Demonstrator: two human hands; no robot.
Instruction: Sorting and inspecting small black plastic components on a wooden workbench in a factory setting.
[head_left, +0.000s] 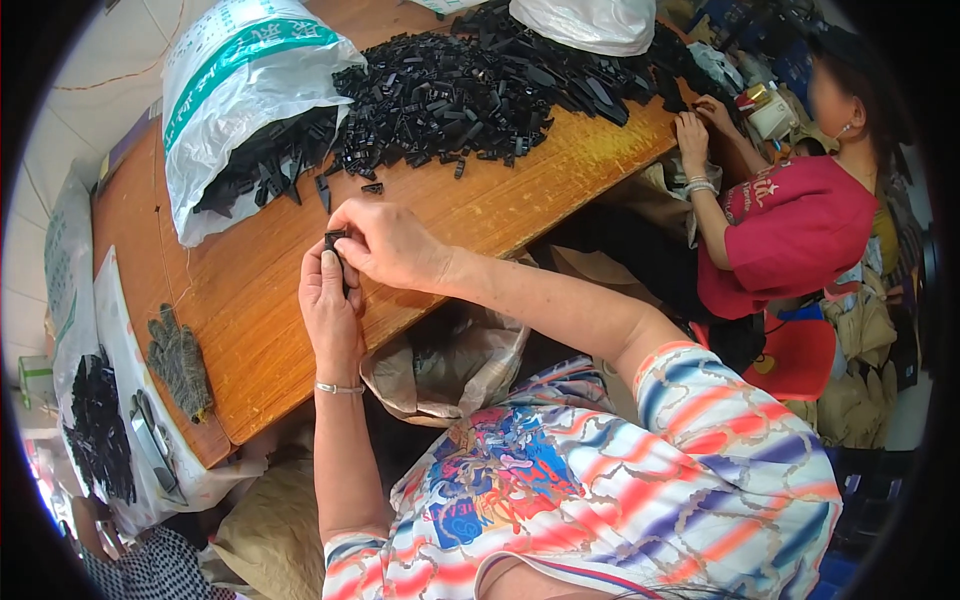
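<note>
Wooden bench (250, 290), big heap of black plastic parts (480, 85) on its far side, white sack (235, 95) spilling more at far left. Grey glove (178, 362) at near left edge. Left hand (330, 305) and right hand (390, 243) both pinch one small black part (335, 240) over the bench's near edge, long axis roughly near-far; its pointing end is hidden.

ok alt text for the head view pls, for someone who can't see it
The person's left hand and right hand pinch a small black plastic part together over a wooden table. A heap of black parts spills from a white sack, and a co-worker in red sits opposite.
</note>
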